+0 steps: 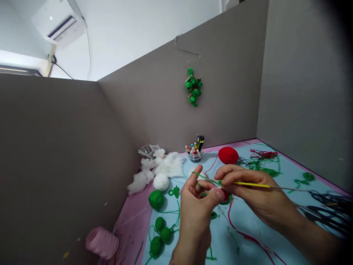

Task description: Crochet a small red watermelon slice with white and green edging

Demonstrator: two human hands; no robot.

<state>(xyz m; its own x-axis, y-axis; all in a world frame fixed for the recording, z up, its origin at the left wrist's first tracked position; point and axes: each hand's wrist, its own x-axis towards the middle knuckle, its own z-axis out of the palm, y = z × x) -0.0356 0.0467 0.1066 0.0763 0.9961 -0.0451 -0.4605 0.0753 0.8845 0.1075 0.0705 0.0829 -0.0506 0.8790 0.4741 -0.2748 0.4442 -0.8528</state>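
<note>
My left hand [195,211] pinches a small crochet piece [227,197] in red, white and green between thumb and fingers. Over its raised index finger runs a strand of green yarn [203,176] that leads to the work. My right hand [255,189] grips a crochet hook [252,184] by its yellow handle, with the fingertips close to the piece. Fingers cover the hook's working tip and part of the piece. Red and white strands [242,233] trail below onto the blue mat [228,250].
Left of my hands lie a green yarn ball [156,200], small green crocheted balls [166,235], a white ball [161,182] and stuffing [169,165]. Farther back are a pen cup [195,156] and red yarn [228,155]. Black scissors [328,217] lie right; a pink cone [102,243] stands left. Grey partitions [220,92] enclose the table.
</note>
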